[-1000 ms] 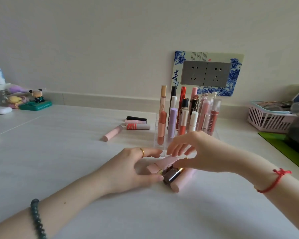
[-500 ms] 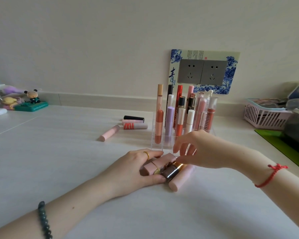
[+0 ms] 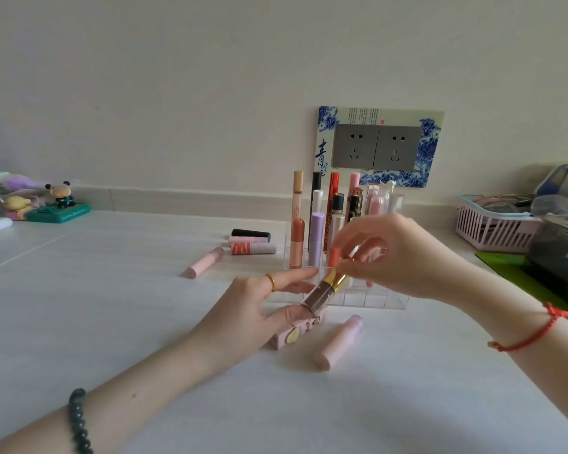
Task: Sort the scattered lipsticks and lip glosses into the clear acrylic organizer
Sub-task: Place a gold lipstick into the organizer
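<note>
The clear acrylic organizer stands mid-table with several lipsticks and glosses upright in its back rows. My right hand pinches the gold end of a brown-and-gold lipstick, tilted just in front of the organizer. Beside it, my left hand rests on a pink square lipstick lying on the table, its index finger stretched toward the organizer. A pale pink tube lies to the right of that. Further left lie a pink tube, a black tube, a thin pink one and a red-labelled one.
A socket plate with a blue floral frame is on the wall behind the organizer. A pink basket and dark containers sit at the right, on and by a green mat. Small figurines stand at the far left.
My right hand has taken the brown-and-gold lipstick off the table and raised its gold end toward the organizer. The left hand stays on the pink square lipstick.
</note>
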### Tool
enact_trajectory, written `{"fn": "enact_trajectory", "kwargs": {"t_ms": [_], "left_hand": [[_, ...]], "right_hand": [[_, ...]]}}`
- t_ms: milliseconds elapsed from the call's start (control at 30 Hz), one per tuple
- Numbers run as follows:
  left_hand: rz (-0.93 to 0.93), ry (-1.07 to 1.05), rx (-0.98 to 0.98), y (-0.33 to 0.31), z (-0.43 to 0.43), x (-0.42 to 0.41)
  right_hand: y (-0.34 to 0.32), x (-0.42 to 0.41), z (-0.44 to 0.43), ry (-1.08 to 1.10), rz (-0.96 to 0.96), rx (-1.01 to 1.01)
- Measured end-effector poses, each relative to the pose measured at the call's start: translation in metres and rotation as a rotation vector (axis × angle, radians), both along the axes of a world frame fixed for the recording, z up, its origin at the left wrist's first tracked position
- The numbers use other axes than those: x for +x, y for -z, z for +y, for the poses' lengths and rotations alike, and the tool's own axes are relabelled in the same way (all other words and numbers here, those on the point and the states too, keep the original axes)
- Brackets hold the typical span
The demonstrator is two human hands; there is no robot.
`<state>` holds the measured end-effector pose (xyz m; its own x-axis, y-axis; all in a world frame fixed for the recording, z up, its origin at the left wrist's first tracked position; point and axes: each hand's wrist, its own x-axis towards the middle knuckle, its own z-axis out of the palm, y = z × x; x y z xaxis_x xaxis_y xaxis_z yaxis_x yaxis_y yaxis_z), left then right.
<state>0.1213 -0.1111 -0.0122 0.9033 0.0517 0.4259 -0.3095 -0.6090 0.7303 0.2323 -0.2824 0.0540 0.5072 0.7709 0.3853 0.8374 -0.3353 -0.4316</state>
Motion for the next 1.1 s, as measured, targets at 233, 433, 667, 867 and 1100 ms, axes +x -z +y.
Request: {"fn": "enact_trajectory", "kwargs": {"t_ms": [233, 433, 667, 867, 1100], "left_hand": [[-0.055, 0.199, -0.334, -0.012, -0.018, 0.009], [0.033, 0.274, -0.468, -0.017, -0.033, 0.023], [0.114, 0.397, -0.599, -0.022, -0.049, 0.04], [0.082, 0.217, -0.565, -0.018, -0.066, 0.066], [-0.08, 0.045, -0.381, -0.019, -0.081, 0.085]], "right_hand": [[-0.014, -0.007, -0.006, -0.021, 0.101, 0.33], [-0.012, -0.002, -0.021, 0.026, 0.143, 0.456], [-0.006, 0.005, -0.041, 0.073, 0.158, 0.492], [0.005, 0.02, -0.046, 0.165, 0.367, 0.561], [0.004, 0.032, -0.051, 0.145, 0.451, 0.578]]}}
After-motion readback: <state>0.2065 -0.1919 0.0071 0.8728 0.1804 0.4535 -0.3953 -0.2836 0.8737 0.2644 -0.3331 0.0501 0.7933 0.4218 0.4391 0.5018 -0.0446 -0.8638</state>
